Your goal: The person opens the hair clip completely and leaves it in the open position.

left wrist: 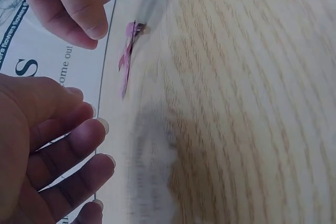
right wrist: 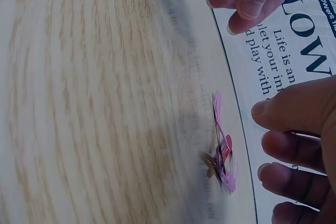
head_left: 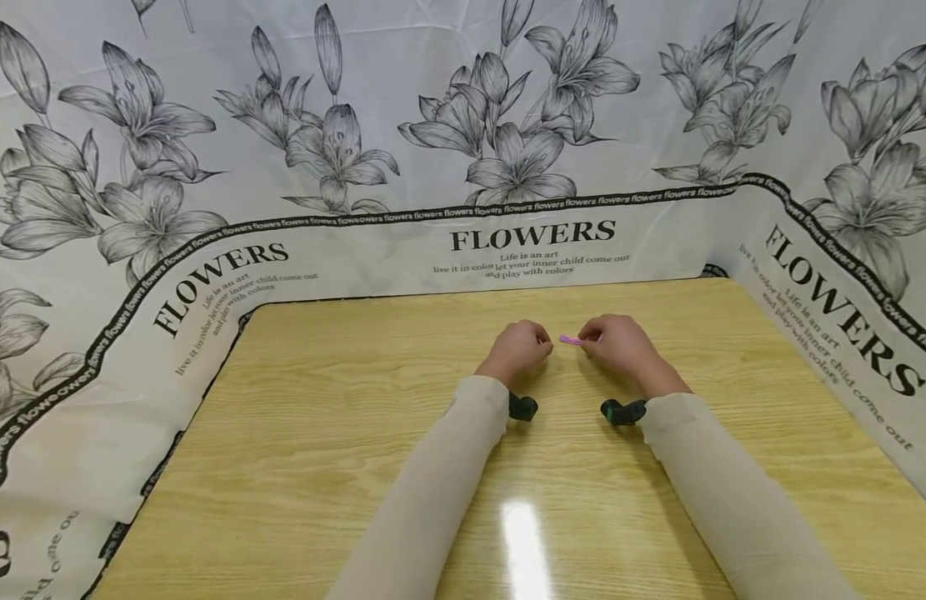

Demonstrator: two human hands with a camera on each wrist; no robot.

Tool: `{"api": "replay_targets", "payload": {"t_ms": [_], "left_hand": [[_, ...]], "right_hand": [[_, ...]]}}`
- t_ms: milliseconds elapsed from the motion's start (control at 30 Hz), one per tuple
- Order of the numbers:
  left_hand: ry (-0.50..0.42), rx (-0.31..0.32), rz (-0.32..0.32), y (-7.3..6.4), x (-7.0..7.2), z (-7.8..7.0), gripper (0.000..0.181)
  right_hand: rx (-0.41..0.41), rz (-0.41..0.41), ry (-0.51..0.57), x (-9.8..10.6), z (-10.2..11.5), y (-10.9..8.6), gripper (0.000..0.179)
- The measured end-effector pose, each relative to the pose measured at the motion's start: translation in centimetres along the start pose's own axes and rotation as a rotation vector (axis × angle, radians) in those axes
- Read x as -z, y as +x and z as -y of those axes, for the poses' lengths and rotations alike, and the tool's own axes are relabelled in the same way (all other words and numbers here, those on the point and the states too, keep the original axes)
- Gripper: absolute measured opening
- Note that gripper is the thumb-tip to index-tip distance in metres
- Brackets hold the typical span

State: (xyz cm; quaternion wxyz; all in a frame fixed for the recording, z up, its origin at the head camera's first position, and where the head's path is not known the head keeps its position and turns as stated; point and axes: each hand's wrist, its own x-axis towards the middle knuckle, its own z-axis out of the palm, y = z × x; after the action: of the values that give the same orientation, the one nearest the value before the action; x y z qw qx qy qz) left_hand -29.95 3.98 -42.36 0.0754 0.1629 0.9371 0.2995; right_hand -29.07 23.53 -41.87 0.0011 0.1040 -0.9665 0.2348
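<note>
A small pink object (head_left: 570, 340) lies on the table between my two hands. Thin pink strands and flat pink pieces make up the object (right wrist: 226, 166) in the right wrist view; its kind is unclear. My left hand (head_left: 518, 348) hovers to its left, fingers loosely bent with nothing in them. Close to its right end is my right hand (head_left: 620, 343), thumb and fingers apart in the right wrist view. Seen from the left wrist, the pink object (left wrist: 127, 59) lies apart from both the left hand (left wrist: 58, 145) and the right hand (left wrist: 73, 3).
The wood-grain table (head_left: 320, 433) stretches around both hands. White cloth (head_left: 372, 258) printed with flowers and lettering stands along its back and sides. A black device (head_left: 523, 407) sits at the left wrist, and another black device (head_left: 623, 412) at the right wrist.
</note>
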Motion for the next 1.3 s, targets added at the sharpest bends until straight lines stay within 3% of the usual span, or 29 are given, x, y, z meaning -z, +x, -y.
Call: {"api": "replay_targets", "payload": {"t_ms": [500,833,1300], "left_hand": [[0.047,0.047,0.024,1.1,-0.8,-0.3,0.022],[0.043,0.043,0.029,1.5,-0.8,-0.2,0.023],[0.035,0.036,0.019,3.1,-2.0,-0.1,0.025]], "right_hand": [[-0.069,-0.012,-0.032,-0.5,-0.9,0.8,0.023],[-0.084,-0.006,-0.011,-1.0,-1.5,1.3,0.023],[-0.122,-0.013,-0.029,-1.3,-1.8,1.5,0.022]]}}
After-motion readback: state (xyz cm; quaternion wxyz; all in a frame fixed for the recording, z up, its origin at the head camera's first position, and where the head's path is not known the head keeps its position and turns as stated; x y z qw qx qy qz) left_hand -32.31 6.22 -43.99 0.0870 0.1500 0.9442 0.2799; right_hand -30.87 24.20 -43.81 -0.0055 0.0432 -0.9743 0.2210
